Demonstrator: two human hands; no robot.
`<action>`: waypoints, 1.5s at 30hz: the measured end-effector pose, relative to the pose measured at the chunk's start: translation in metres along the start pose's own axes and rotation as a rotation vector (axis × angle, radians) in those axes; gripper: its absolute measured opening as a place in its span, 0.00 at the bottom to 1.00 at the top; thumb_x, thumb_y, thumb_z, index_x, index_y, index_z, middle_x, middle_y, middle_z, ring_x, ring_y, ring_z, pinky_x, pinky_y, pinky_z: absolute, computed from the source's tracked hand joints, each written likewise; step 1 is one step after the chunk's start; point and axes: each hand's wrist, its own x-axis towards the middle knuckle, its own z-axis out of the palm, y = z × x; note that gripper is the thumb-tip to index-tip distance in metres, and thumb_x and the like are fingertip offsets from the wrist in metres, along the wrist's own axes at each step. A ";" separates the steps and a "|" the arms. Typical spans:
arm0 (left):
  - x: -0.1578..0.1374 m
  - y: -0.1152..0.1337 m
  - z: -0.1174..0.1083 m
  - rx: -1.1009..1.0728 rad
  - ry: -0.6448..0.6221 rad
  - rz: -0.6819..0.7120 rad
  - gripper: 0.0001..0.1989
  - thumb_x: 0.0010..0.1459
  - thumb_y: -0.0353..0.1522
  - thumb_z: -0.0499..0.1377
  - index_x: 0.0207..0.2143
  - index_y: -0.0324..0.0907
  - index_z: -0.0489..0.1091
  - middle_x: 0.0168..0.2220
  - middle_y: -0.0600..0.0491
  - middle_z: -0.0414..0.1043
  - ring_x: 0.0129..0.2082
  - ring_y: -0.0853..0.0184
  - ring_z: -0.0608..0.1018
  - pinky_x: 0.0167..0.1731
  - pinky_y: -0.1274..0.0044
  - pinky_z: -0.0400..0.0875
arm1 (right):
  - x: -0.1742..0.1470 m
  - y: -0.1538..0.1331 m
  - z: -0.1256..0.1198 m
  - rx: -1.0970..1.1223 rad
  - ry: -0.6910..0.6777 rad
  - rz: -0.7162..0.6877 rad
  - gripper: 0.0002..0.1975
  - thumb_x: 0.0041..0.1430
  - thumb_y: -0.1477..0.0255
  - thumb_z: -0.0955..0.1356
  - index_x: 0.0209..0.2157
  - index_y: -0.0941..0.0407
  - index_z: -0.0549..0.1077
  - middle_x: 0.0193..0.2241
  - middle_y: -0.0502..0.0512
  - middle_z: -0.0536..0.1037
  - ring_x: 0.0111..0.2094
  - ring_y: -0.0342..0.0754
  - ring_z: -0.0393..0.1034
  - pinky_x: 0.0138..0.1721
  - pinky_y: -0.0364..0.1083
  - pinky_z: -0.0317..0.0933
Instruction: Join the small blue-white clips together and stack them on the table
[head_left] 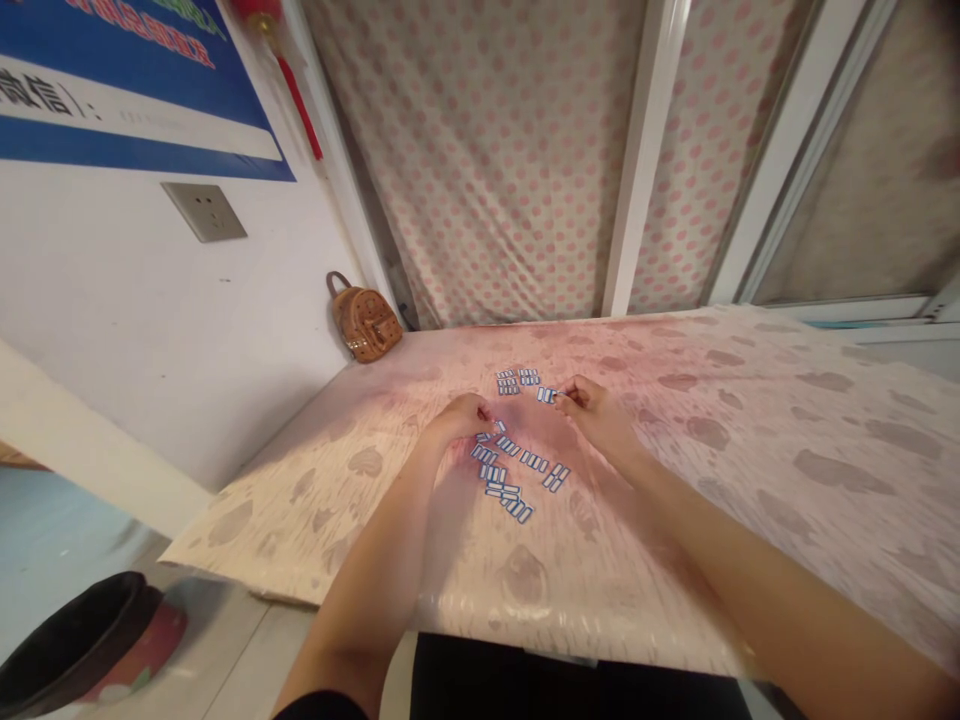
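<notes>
Blue-and-white pieces (534, 461) (small, flat and rectangular) lie in groups on the patterned table cover (600, 600), around and between the two hands. Lower group: two strings of pieces, one running toward the near edge, the other slanting off to the right. Upper group: short rows, set farther from the person. Left hand (460, 415): positioned at the upper end of the lower group, fingers curled together beside a single piece; whether they grip one cannot be told. Right hand (591, 408): thumb and forefinger drawn together at the right edge of a short row, near the upper group; a firm hold cannot be confirmed. Brown miniature backpack (367, 322): at the table's far left, beside the wall (285, 230).
</notes>
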 end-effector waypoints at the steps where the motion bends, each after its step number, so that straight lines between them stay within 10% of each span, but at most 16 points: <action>1: 0.001 0.003 0.002 -0.023 0.030 0.012 0.06 0.45 0.29 0.66 0.25 0.37 0.71 0.22 0.56 0.70 0.23 0.71 0.71 0.23 0.81 0.60 | 0.000 -0.001 0.000 -0.004 -0.009 -0.009 0.06 0.53 0.66 0.65 0.28 0.54 0.67 0.23 0.48 0.71 0.27 0.45 0.66 0.32 0.45 0.57; 9: -0.003 0.041 0.022 -0.347 0.006 0.225 0.07 0.47 0.32 0.65 0.27 0.36 0.75 0.24 0.54 0.73 0.24 0.72 0.71 0.26 0.81 0.62 | -0.002 -0.006 0.009 0.107 -0.256 -0.120 0.07 0.54 0.65 0.68 0.28 0.55 0.70 0.34 0.51 0.77 0.36 0.47 0.70 0.40 0.47 0.61; 23: -0.010 0.054 0.024 -0.695 -0.031 0.085 0.19 0.46 0.40 0.71 0.31 0.35 0.71 0.28 0.50 0.77 0.29 0.69 0.77 0.33 0.79 0.68 | -0.002 -0.011 0.003 0.023 -0.060 -0.039 0.09 0.53 0.64 0.66 0.25 0.54 0.66 0.22 0.47 0.69 0.26 0.44 0.63 0.30 0.44 0.55; 45: -0.010 0.055 0.028 -0.663 0.017 0.123 0.17 0.49 0.41 0.70 0.34 0.35 0.77 0.28 0.48 0.78 0.28 0.68 0.79 0.32 0.78 0.72 | -0.004 -0.004 0.008 -0.108 -0.023 -0.067 0.06 0.55 0.66 0.65 0.28 0.53 0.67 0.27 0.50 0.74 0.31 0.46 0.68 0.36 0.46 0.61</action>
